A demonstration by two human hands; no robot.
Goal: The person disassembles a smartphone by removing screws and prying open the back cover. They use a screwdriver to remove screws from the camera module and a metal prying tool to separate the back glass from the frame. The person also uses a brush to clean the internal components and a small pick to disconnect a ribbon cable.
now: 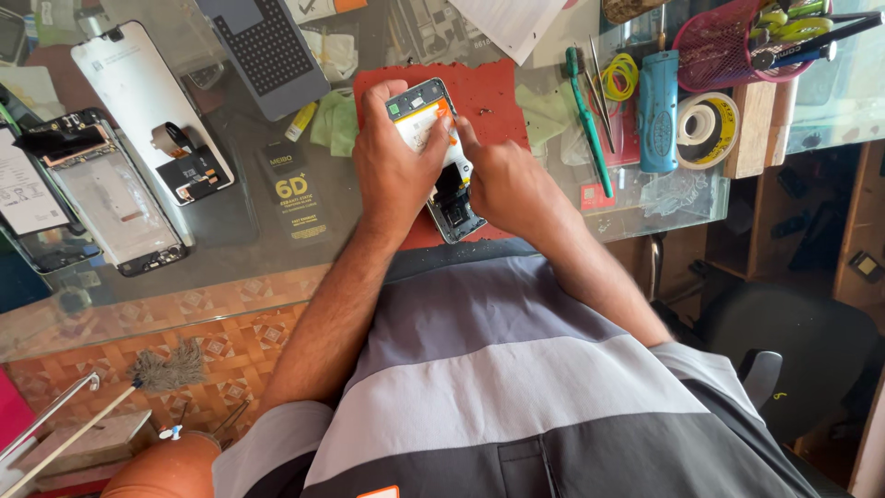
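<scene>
Looking down from the head camera: glass-topped workbench [277, 249] over a patterned orange surface, cluttered, in warm daylight. Dark chair [793, 350] at right below the bench edge; wooden shelving beyond it.

An opened phone [435, 148] with its back cover off lies on a red mat [489, 92] near the bench's front edge, about centre of the view. Its long axis runs diagonally: the top end, with the green board section, points away from the person and slightly left; the bottom end points toward the person and slightly right. White and orange battery area faces up.

Left hand [396, 166] lies over the phone's left side, fingers wrapped around its upper edge, clamping it to the mat. Right hand [502, 180] sits just beside it, fingertip pressed on the phone's middle; whether it pinches any small part cannot be told. The two hands are touching or nearly so.

Surroundings: second dismantled phone [101, 194] and a white display panel [138, 92] at left; green-handled tool [586, 111], blue cylinder [657, 111], tape roll [707, 129] and pink basket [728, 41] of tools at right.
</scene>
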